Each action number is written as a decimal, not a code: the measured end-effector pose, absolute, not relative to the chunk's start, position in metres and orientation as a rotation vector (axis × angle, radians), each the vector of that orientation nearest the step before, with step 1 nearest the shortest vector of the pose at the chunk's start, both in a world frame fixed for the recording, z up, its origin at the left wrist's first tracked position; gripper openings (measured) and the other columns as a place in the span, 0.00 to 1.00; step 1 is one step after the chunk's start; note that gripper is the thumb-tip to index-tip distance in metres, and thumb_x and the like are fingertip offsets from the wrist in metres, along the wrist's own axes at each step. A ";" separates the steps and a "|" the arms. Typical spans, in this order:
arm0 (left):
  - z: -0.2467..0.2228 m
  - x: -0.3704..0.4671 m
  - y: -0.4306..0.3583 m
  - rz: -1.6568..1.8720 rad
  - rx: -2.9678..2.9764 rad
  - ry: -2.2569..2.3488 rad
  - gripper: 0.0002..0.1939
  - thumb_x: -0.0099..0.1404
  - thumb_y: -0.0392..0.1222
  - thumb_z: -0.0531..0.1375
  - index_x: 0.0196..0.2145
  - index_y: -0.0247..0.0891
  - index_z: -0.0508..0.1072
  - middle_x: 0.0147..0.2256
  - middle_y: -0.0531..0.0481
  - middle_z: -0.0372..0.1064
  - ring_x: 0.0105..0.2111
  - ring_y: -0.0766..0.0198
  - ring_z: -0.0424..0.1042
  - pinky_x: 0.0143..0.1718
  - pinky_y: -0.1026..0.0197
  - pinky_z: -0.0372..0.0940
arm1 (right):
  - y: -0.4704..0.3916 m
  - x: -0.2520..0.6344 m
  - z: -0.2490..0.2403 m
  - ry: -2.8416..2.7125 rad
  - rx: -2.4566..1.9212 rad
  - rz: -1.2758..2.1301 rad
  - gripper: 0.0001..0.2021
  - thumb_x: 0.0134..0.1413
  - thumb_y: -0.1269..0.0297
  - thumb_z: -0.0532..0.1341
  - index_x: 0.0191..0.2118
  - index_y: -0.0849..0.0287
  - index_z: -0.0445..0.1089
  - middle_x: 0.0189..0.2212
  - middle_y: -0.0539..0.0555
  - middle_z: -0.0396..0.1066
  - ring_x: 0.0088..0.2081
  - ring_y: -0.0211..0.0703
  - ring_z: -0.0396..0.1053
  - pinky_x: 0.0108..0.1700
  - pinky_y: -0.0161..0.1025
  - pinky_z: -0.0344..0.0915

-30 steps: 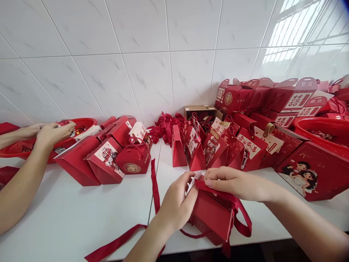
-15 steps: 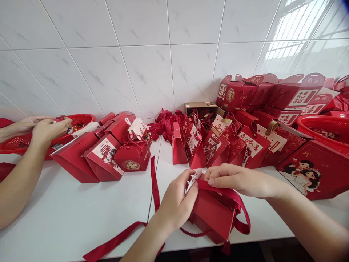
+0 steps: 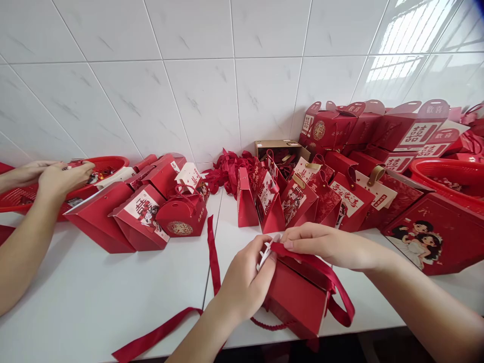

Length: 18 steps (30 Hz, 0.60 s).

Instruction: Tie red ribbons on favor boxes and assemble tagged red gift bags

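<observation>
At the front of the white table, a red gift box (image 3: 297,297) lies tilted between my hands, a twisted red cord handle (image 3: 273,326) hanging at its lower left. My left hand (image 3: 247,282) pinches a white card (image 3: 265,252) at the box's upper end. Closed on a dark red ribbon (image 3: 319,264), my right hand (image 3: 325,244) presses it beside the card; the ribbon loops down past the box's right end. My right fingertips are partly hidden. Another length of ribbon (image 3: 159,335) trails on the table to the left.
Several finished-looking red boxes (image 3: 181,219) stand left of centre, more bags (image 3: 268,204) behind my hands. A ribbon heap (image 3: 230,171) and a cardboard box (image 3: 282,146) sit by the tiled wall. Red baskets (image 3: 449,176) flank both sides. At left, a co-worker's hands (image 3: 62,176) work over one.
My right hand has shifted slightly left and up with the ribbon, and the ribbon loop has swung a little to the right. My left hand keeps its grip.
</observation>
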<state>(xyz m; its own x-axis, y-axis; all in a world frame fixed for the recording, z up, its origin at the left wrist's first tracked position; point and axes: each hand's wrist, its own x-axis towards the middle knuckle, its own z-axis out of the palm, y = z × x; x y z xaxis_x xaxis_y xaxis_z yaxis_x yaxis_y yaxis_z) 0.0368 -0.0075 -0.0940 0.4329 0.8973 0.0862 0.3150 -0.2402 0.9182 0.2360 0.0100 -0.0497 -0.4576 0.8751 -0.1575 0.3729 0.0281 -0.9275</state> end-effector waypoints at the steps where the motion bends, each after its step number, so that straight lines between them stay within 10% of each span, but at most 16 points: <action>1: -0.094 0.037 -0.009 0.797 1.765 1.048 0.13 0.73 0.47 0.48 0.49 0.45 0.68 0.41 0.51 0.72 0.32 0.61 0.68 0.37 0.60 0.62 | 0.010 0.235 -0.049 -1.864 -1.254 1.482 0.19 0.58 0.49 0.60 0.28 0.61 0.73 0.23 0.49 0.66 0.25 0.37 0.63 0.28 0.34 0.63; 6: -0.097 0.036 -0.018 0.761 1.718 1.134 0.09 0.73 0.48 0.49 0.45 0.44 0.62 0.35 0.52 0.70 0.32 0.60 0.68 0.34 0.60 0.61 | 0.008 0.233 -0.044 -2.000 -1.268 1.486 0.17 0.62 0.51 0.56 0.30 0.60 0.70 0.28 0.49 0.67 0.29 0.37 0.62 0.30 0.33 0.61; 12: -0.102 0.036 -0.016 0.787 1.551 0.854 0.27 0.64 0.68 0.53 0.47 0.42 0.60 0.31 0.53 0.62 0.29 0.63 0.63 0.31 0.62 0.61 | 0.008 0.224 -0.036 -2.146 -1.315 1.388 0.14 0.63 0.57 0.53 0.31 0.59 0.67 0.30 0.49 0.66 0.29 0.37 0.60 0.29 0.34 0.58; 18: -0.103 0.016 0.010 0.816 1.572 1.101 0.19 0.68 0.57 0.54 0.28 0.39 0.63 0.25 0.54 0.60 0.26 0.65 0.61 0.27 0.64 0.59 | -0.001 0.249 -0.029 -2.081 -1.393 1.107 0.18 0.62 0.48 0.55 0.35 0.58 0.72 0.35 0.53 0.73 0.37 0.45 0.69 0.39 0.38 0.65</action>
<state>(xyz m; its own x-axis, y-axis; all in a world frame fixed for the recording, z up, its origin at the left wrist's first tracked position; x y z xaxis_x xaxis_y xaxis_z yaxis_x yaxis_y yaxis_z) 0.0162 0.0105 -0.1025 0.3555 0.9345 -0.0194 0.2530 -0.0762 0.9645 0.2490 -0.0011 -0.0288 -0.4225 0.9012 -0.0964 0.5837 0.1892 -0.7896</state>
